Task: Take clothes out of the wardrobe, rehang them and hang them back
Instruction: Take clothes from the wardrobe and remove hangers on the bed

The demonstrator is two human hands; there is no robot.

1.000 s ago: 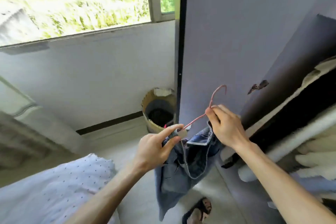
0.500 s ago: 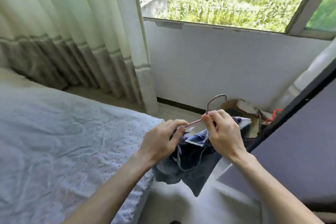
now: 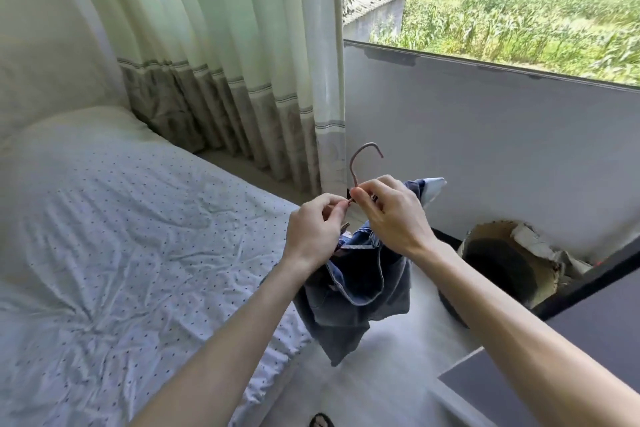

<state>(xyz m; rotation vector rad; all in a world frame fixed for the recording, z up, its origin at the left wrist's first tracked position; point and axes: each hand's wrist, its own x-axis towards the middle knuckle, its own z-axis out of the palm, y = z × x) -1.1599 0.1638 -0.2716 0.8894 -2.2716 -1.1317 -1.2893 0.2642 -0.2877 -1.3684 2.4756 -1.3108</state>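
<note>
Jeans [image 3: 356, 291] dangle off a pinkish wire hanger [image 3: 360, 158], held up between the bed [image 3: 121, 236] and a basket [image 3: 498, 263]. Right hand [image 3: 394, 215] pinches the hanger neck, left hand [image 3: 313, 236] pinches the wire right beside it, fingertips nearly touching.

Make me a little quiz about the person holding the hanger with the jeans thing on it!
1. Pick one: what does the right hand pinch? A a spoon, B the hanger, C a book.
2. True or false: the left hand pinches right beside the right hand's fingertips.
3. Fill in: the garment drooping below both hands is blue ____.

Key: 1 B. 2 true. 3 denim.
</note>
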